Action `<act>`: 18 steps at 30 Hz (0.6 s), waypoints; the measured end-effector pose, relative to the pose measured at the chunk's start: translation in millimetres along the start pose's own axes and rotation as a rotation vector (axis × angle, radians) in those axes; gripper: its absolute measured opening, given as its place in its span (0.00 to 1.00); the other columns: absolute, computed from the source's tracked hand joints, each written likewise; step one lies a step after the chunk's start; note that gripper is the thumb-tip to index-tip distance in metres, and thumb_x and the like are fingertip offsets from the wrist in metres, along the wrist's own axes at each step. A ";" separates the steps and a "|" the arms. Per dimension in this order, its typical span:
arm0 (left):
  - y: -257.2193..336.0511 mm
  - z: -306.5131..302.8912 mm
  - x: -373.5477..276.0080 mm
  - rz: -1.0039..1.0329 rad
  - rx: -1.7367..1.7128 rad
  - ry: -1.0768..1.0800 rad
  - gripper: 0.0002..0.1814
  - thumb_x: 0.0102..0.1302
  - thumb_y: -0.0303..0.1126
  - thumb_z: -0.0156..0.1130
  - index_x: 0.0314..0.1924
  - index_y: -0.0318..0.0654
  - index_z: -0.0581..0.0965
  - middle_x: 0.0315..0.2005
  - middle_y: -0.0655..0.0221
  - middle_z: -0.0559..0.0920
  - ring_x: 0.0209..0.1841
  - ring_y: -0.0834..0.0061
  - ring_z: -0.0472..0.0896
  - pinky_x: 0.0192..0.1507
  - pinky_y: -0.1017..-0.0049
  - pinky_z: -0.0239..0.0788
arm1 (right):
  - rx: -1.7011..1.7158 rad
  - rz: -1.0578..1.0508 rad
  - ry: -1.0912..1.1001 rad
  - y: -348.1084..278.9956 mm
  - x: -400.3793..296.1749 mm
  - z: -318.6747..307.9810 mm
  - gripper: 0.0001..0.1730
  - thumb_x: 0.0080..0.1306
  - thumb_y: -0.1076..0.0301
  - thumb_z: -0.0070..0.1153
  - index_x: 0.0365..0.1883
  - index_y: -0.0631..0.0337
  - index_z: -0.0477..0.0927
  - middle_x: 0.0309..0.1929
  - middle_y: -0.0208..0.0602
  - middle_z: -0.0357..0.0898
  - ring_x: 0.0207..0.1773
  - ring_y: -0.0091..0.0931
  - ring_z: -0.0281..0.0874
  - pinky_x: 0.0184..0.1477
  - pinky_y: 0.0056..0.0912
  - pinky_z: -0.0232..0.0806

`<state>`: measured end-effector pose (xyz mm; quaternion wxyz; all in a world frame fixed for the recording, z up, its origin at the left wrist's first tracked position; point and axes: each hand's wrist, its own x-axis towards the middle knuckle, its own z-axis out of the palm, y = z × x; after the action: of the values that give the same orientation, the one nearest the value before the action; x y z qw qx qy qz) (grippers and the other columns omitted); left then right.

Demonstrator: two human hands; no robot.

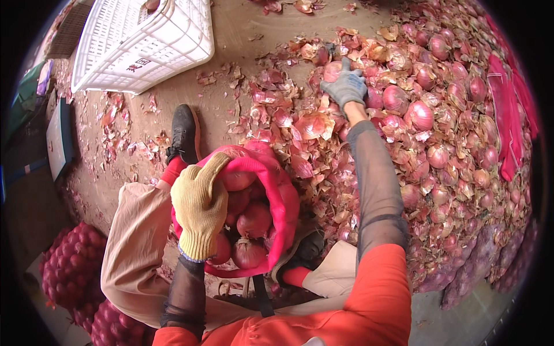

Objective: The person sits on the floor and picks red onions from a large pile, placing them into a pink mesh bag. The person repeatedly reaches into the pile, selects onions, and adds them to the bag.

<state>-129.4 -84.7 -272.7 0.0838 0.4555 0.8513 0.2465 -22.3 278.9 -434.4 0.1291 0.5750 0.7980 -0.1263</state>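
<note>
My left hand (200, 203), in a yellow knitted glove, grips the rim of a pink mesh bag (283, 194) that stands between my legs. Several red onions (254, 219) lie inside the bag. My right hand (347, 86), in a grey glove, reaches out over the onion pile and rests at a red onion (333, 71); its fingers are spread around that onion, and whether they grip it is not clear. Loose onions (419, 116) and dry onion skins (315, 125) surround the right hand.
A white plastic crate (143, 52) lies at the upper left. Filled mesh bags of onions (73, 264) stand at the lower left. Pink mesh bags (504, 116) lie on the pile's right side. My shoe (184, 132) is beside the bag.
</note>
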 end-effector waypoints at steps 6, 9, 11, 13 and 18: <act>9.6 -8.9 8.2 -0.013 0.042 -0.063 0.23 0.57 0.25 0.62 0.54 0.50 0.81 0.30 0.62 0.78 0.35 0.56 0.79 0.38 0.59 0.70 | 1.842 -0.291 -0.261 88.9 -47.5 -17.3 0.41 0.66 0.48 0.65 0.72 0.56 0.67 0.65 0.37 0.73 0.65 0.31 0.73 0.66 0.44 0.70; 26.1 -21.0 5.4 0.046 0.201 0.026 0.21 0.58 0.28 0.63 0.53 0.48 0.80 0.36 0.62 0.81 0.41 0.55 0.80 0.43 0.58 0.71 | 2.365 -0.322 -0.435 117.4 -117.9 -45.1 0.35 0.71 0.45 0.57 0.73 0.47 0.67 0.70 0.34 0.68 0.71 0.36 0.68 0.63 0.61 0.72; 43.8 -20.1 4.0 0.219 0.135 0.170 0.21 0.57 0.28 0.64 0.53 0.45 0.80 0.45 0.62 0.82 0.47 0.53 0.79 0.50 0.58 0.71 | 2.000 -0.162 -0.100 125.2 -148.6 -56.4 0.35 0.72 0.42 0.54 0.72 0.46 0.67 0.72 0.34 0.67 0.74 0.37 0.65 0.64 0.65 0.71; 77.0 -22.2 -1.6 0.216 -0.095 0.096 0.25 0.57 0.28 0.70 0.57 0.42 0.80 0.52 0.62 0.82 0.54 0.59 0.80 0.57 0.64 0.72 | 1.635 -0.357 0.279 123.0 -181.8 -56.9 0.31 0.73 0.50 0.55 0.70 0.52 0.69 0.70 0.34 0.70 0.70 0.34 0.69 0.66 0.51 0.71; 160.4 48.5 -23.6 -0.038 -1.248 -0.323 0.52 0.57 0.43 0.77 0.77 0.43 0.57 0.68 0.57 0.71 0.60 0.69 0.77 0.64 0.67 0.68 | 1.410 -0.226 0.422 104.7 -284.6 -109.3 0.18 0.76 0.60 0.49 0.55 0.61 0.82 0.56 0.39 0.82 0.59 0.30 0.79 0.62 0.33 0.70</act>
<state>19.6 -12.9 -237.0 0.4645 0.3376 0.5324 0.6219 157.4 97.3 -237.8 -0.4402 0.4480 0.5898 -0.5075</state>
